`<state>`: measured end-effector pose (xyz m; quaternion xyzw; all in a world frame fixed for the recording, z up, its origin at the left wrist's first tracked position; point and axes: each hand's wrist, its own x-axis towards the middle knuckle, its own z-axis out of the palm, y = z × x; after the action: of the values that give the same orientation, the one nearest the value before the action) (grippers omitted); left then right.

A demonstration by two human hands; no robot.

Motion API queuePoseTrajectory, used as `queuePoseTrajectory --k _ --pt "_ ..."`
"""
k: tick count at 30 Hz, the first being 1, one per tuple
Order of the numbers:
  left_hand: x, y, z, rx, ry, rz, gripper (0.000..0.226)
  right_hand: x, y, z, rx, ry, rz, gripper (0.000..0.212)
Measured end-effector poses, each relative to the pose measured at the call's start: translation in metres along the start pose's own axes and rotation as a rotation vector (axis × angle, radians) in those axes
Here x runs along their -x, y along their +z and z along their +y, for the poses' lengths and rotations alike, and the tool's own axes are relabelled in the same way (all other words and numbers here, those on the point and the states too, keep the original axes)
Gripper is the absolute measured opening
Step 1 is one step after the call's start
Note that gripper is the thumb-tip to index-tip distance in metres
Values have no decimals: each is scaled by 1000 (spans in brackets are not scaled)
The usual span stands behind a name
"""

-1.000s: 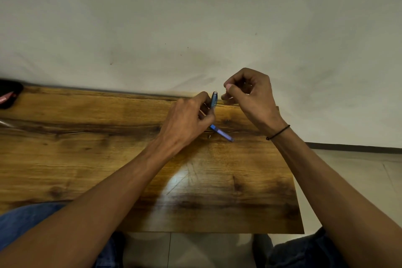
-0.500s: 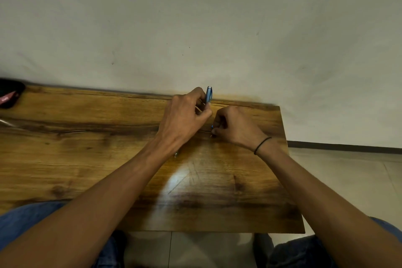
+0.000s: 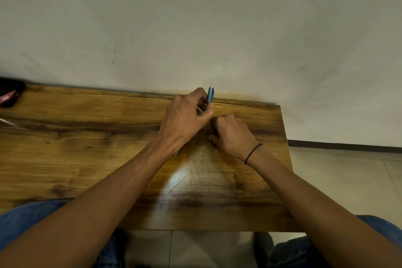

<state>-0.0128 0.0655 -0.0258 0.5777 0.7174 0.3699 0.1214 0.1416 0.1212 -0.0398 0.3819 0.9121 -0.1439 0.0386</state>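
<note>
- The left hand [image 3: 185, 119] pinches a blue pen [image 3: 210, 95], and the pen's top pokes out at 1 o'clock of the fingers [image 3: 199, 93].
- The right hand [image 3: 232, 135] lies curled on the worktop [image 3: 87, 159], at 5 o'clock of the pen.
- I cannot tell if it holds anything.

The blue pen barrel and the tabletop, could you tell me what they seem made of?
Blue pen barrel: probably smooth plastic, from its even colour and sheen. Tabletop: varnished wood or wood-look laminate; grain, knots and a glossy reflection show.
</note>
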Motion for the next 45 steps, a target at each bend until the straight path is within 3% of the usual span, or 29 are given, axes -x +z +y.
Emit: queuePoseTrajectory --k 4,11,14,18,25,31,45 --pt "0 1 0 -9 0 6 9 3 -1 -6 87 -52 -6 29" --pt "0 2 -2 -12 8 3 9 2 -2 -6 66 -71 7 10" --pt "0 2 -3 -19 10 3 9 -1 -8 1 -31 -30 22 9" --pt "0 2 -3 -48 27 -15 8 -12 -29 14 -247 10 181 4" --pt "1 3 -3 -114 56 -49 12 -8 -65 18 -577 -58 357 8" --pt "2 5 -4 -144 80 -82 17 -4 -72 10 -669 -101 316 11" --pt "3 4 -4 -209 109 -97 20 -9 -68 11 -600 -129 302 8"
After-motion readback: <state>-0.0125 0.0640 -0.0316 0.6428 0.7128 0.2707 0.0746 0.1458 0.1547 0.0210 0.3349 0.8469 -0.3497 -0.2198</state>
